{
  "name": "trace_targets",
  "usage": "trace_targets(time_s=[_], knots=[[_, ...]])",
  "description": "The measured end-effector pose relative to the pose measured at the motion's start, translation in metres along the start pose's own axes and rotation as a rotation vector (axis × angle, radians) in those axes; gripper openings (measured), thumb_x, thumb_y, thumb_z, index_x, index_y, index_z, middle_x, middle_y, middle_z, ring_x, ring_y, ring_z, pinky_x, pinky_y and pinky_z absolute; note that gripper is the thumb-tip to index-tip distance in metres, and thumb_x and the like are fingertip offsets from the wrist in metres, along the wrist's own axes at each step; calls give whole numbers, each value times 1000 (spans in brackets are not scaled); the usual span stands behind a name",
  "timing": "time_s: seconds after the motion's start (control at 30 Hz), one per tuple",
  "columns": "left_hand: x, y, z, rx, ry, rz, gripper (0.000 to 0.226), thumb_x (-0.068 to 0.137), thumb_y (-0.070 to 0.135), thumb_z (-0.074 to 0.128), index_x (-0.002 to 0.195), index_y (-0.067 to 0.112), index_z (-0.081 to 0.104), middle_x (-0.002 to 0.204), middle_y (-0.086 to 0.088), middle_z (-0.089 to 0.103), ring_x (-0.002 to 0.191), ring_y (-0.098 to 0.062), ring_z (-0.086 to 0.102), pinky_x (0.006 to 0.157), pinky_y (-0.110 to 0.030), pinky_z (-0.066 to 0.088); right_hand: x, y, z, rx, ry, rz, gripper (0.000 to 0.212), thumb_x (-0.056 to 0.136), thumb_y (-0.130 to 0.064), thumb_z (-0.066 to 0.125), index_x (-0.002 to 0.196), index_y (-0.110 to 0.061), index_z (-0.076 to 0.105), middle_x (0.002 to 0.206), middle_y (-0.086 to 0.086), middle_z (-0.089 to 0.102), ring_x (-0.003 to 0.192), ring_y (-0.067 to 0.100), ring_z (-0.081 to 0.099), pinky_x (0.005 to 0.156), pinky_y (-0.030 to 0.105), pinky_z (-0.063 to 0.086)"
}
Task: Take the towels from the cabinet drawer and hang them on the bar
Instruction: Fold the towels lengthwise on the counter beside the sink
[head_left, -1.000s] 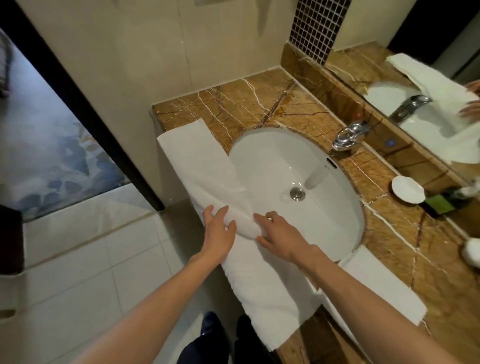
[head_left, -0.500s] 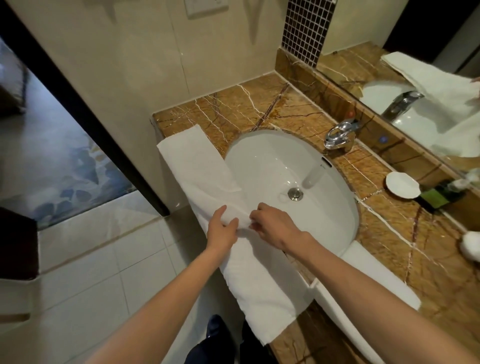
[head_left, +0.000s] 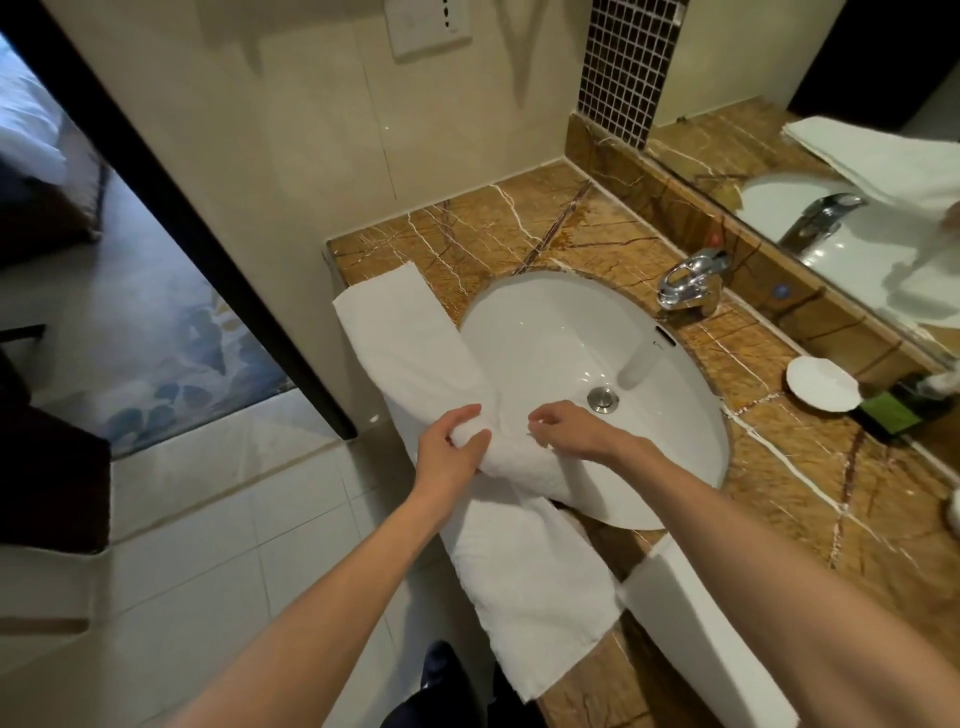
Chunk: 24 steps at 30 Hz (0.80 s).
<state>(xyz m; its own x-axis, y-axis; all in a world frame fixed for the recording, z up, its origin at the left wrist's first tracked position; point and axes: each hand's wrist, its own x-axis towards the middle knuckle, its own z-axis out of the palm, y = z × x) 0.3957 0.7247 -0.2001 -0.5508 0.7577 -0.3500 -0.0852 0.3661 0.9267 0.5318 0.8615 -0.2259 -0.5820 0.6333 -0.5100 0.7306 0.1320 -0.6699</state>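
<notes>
A sink (head_left: 582, 358) is set in the bench (head_left: 498, 228). A towel (head_left: 415, 343) lies along the bench's left edge and over the sink's left rim. A tap (head_left: 691, 280) stands behind the sink, a dish (head_left: 821, 384) to its right. A second towel (head_left: 691, 613) hangs over the front edge.

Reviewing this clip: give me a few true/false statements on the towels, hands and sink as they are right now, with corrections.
1. Both hands grip the long white towel at its bunched middle. True: left hand, right hand.
2. The towel hangs on a bar. False: it lies across the counter edge and sink rim.
3. Water runs from the faucet. False: no stream shows.
4. A second folded towel lies on the counter under the right forearm. True.
5. The white dish sits inside the basin. False: it is on the counter, by the mirror.
</notes>
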Motion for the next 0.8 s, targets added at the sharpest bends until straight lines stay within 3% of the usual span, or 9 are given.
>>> trace_targets(time_s=[0.13,0.27,0.37,0.47,0.53,0.6,0.7,0.8], knots=[[-4,1,-3,-14,6,-10,40,84,4,65,119,22,61,95,-6,63,77,-15,60,58,-21,52,18,17,-7,3,-159,106,40,95,-37,49,125,-12,59,122,0,56,117,21,51,96,31,39],[-8,-1,-6,48,16,20,41,82,-1,66,117,21,61,78,3,58,58,0,54,58,-14,48,37,25,1,61,-251,181,53,95,-51,42,121,-8,58,123,15,61,118,32,56,90,36,46],[-11,-6,-7,42,19,38,37,82,-3,66,108,23,63,103,-3,66,85,-6,65,73,-17,53,48,25,11,120,-264,171,49,99,-47,40,112,-6,60,104,8,65,93,23,59,81,33,45],[-10,-8,-7,40,55,42,32,83,-5,64,102,21,62,94,-3,66,71,2,62,66,-13,50,59,27,19,37,-292,95,22,96,-18,46,102,-2,58,98,5,58,86,19,51,78,32,43],[-10,-7,-5,-14,71,14,33,83,-4,65,106,18,60,97,2,64,81,-4,64,72,-15,52,64,28,23,60,-316,101,16,92,-9,45,99,-4,59,93,6,59,84,20,50,75,31,43],[-8,-8,-2,-77,59,-27,38,83,-3,66,112,19,58,108,-1,62,99,-17,65,85,-23,54,68,25,24,71,-343,78,16,90,-5,45,94,-9,60,85,6,59,78,19,49,70,29,42],[-4,-13,0,-102,45,-59,51,82,-1,67,127,18,53,126,-9,58,114,-21,60,99,-38,50,70,24,23,126,-405,89,14,88,-4,45,94,-11,55,86,9,52,78,21,45,70,32,39],[0,-17,0,-114,36,-81,68,78,1,69,140,17,44,135,-9,53,119,-22,56,102,-42,47,68,27,22,144,-433,119,16,90,-7,47,96,2,58,86,9,50,75,20,46,67,28,40]])
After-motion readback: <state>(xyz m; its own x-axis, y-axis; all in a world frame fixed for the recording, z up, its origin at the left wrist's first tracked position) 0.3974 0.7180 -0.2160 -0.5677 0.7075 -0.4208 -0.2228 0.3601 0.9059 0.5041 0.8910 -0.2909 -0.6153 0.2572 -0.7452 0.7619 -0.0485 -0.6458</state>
